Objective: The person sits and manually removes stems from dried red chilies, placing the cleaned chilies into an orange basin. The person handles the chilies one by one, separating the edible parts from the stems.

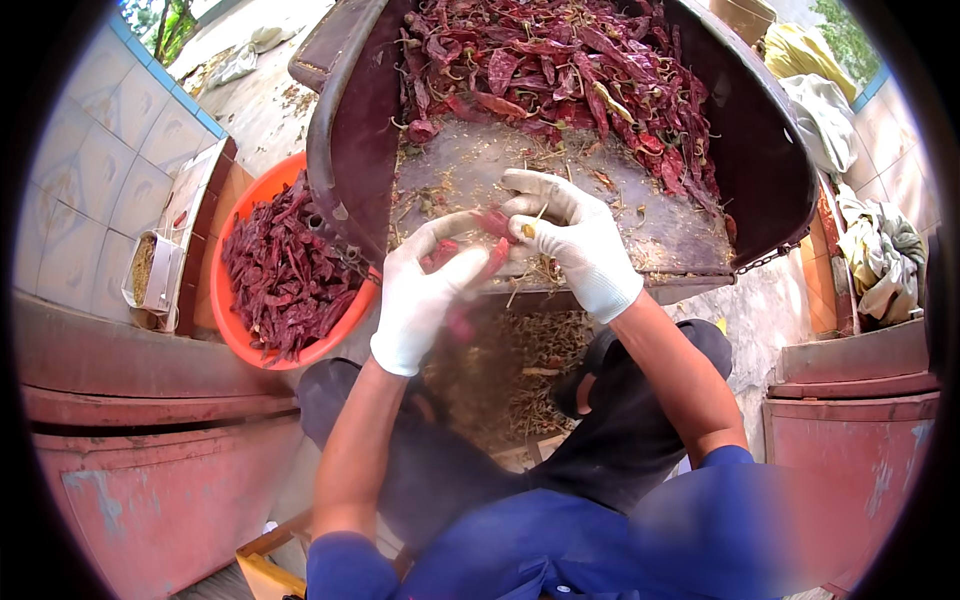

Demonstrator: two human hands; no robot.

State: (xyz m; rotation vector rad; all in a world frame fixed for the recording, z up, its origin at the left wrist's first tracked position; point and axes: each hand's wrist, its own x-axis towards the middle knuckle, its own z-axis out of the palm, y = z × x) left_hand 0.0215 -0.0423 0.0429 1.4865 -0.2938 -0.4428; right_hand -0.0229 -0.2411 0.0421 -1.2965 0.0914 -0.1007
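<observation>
In a white knit glove, my left hand (435, 277) holds dried red chillies (495, 255) between thumb and fingers. My right hand (574, 232), gloved likewise, meets it over the front of the metal cart bed (465, 157). Its thumb and forefinger pinch a chilli stem (536, 217) with a yellowish cap, close to the red pods. Whether that stem is still joined to a pod cannot be made out. Behind both hands lies a large heap of dried red chillies (540, 67), with loose seeds and stem bits scattered on the bare metal.
An orange plastic basin (225, 300) full of stemless-looking chilli pods (289, 277) stands at the left. Discarded stems (547, 360) cover the ground between my feet. A chain (765, 259) hangs at the cart's right corner. Sacks (881, 255) lie right; a white container (154, 274) sits left.
</observation>
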